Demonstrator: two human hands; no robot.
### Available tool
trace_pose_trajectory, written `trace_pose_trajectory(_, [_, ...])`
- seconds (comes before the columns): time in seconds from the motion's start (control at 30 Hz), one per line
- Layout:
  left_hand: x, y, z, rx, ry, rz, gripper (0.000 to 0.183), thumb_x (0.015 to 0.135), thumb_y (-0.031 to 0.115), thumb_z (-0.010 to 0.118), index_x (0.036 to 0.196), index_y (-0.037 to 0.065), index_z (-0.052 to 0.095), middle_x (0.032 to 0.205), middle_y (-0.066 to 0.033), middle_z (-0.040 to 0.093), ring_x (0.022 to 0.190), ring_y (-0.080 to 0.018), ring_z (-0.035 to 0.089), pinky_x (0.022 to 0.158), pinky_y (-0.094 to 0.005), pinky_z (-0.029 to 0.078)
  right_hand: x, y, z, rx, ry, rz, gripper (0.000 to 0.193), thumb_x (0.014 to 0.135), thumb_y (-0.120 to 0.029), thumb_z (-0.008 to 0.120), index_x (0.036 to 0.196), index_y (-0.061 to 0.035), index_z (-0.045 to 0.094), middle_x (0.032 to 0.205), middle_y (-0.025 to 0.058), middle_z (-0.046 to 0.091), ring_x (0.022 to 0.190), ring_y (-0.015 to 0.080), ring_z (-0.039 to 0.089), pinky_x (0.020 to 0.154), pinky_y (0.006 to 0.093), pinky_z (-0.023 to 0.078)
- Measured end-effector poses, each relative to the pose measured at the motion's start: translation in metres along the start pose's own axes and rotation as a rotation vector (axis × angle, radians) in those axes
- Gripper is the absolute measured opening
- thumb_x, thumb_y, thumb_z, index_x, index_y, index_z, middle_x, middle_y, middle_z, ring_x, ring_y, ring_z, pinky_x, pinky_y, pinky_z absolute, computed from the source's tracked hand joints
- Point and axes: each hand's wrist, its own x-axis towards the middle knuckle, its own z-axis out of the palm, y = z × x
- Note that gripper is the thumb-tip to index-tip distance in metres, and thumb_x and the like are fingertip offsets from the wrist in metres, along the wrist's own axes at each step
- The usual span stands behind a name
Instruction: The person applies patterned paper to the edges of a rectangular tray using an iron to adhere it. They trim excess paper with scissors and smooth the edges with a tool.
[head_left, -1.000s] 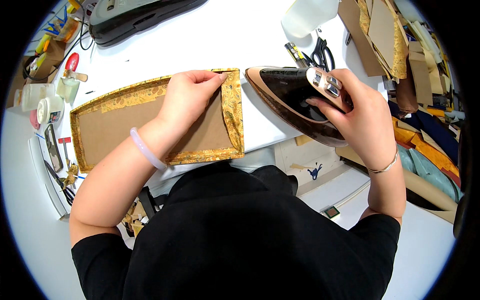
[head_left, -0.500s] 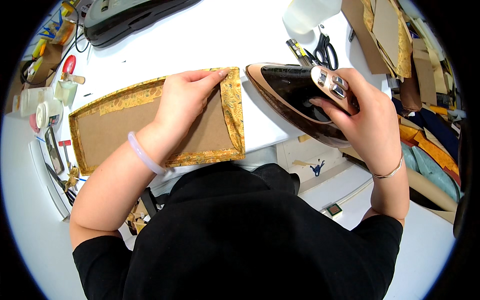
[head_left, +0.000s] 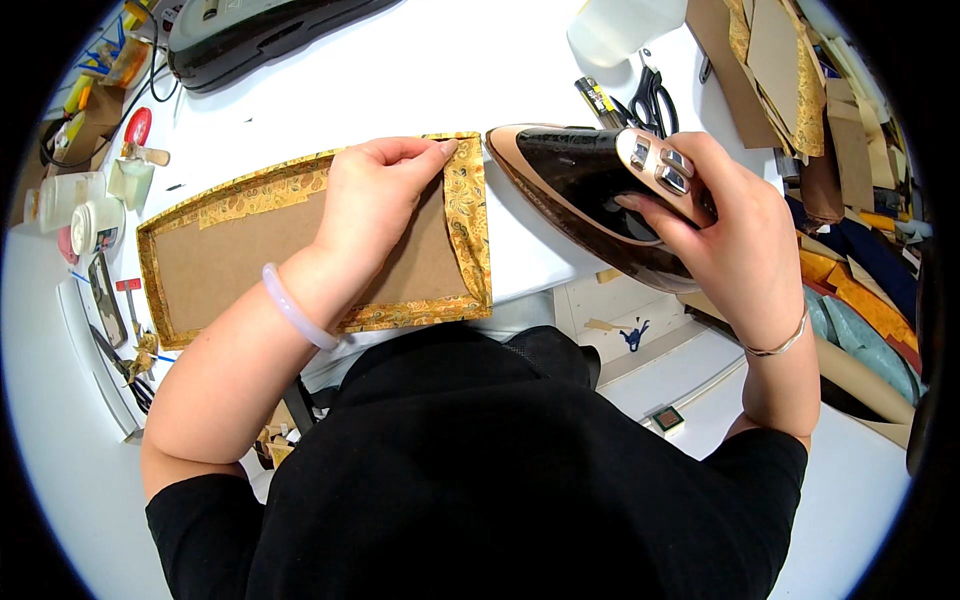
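– White table [head_left: 330,95] w/ stuff round the edges: blk case [head_left: 265,45] far side, white jar [head_left: 100,226] on the L, scissors [head_left: 652,105] nr the top R. Where's the workpiece?
– Brown panel [head_left: 240,262] lies flat on the table, L of ctr, nr the front edge. Yellow patterned fabric [head_left: 464,220] makes a raised border round it.
– L hand [head_left: 365,200]?
– Over the panel, thumb + forefinger close tog. at the border's far R corner. Can't tell if they pinch the fabric or just press it.
– And R hand [head_left: 735,215]?
– Wrapped round the handle of an iron [head_left: 575,165], blk w/ rose-gold trim. Tip points at that same corner, just beside the border; can't tell if its base touches the table.
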Motion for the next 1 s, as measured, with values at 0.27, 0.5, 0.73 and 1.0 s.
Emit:
trace_pose_trajectory(0.27, [-0.001,-0.001,0.000,0.022,0.011,0.023,0.027,0.098,0.026,0.081,0.104,0.000,0.079,0.084,0.0033,0.070,0.069,-0.0026,0.055,0.060,-0.0202,0.043,0.003,-0.001,0.003,-0.055,0.010,-0.065,0.038,0.087,-0.031,0.087,0.112,-0.0107,0.066,0.082,0.0102,0.071,0.075,0.0317,0.072,0.065,0.0403,0.056])
trace_pose_trajectory(0.5, [-0.003,0.006,-0.003,-0.062,-0.010,-0.069,0.030,0.101,0.027,0.079,0.111,-0.001,0.077,0.069,0.0090,0.059,0.054,-0.0006,0.043,0.049,-0.0200,0.033,0.011,-0.001,0.010,-0.125,0.014,-0.094,0.038,0.086,-0.027,0.090,0.110,-0.0088,0.067,0.076,0.0098,0.066,0.066,0.0281,0.066,0.061,0.0358,0.053])
trace_pose_trajectory(0.73, [-0.012,0.014,-0.017,-0.128,-0.175,-0.216,0.030,0.101,0.027,0.078,0.109,-0.003,0.077,0.062,0.0095,0.052,0.050,-0.0018,0.038,0.046,-0.0222,0.029,0.011,0.004,0.014,-0.102,0.029,-0.099,0.038,0.087,-0.029,0.088,0.109,-0.0078,0.066,0.076,0.0126,0.068,0.068,0.0304,0.069,0.061,0.0358,0.054])
trace_pose_trajectory(1.0, [-0.010,0.012,-0.009,-0.071,-0.164,-0.168,0.018,0.103,0.024,0.076,0.102,0.006,0.073,0.061,0.0096,0.050,0.049,-0.0023,0.035,0.046,-0.0225,0.026,0.011,0.006,0.014,-0.087,0.060,-0.136,0.037,0.087,-0.028,0.088,0.108,-0.0071,0.065,0.075,0.0134,0.068,0.068,0.0316,0.070,0.062,0.0362,0.054])
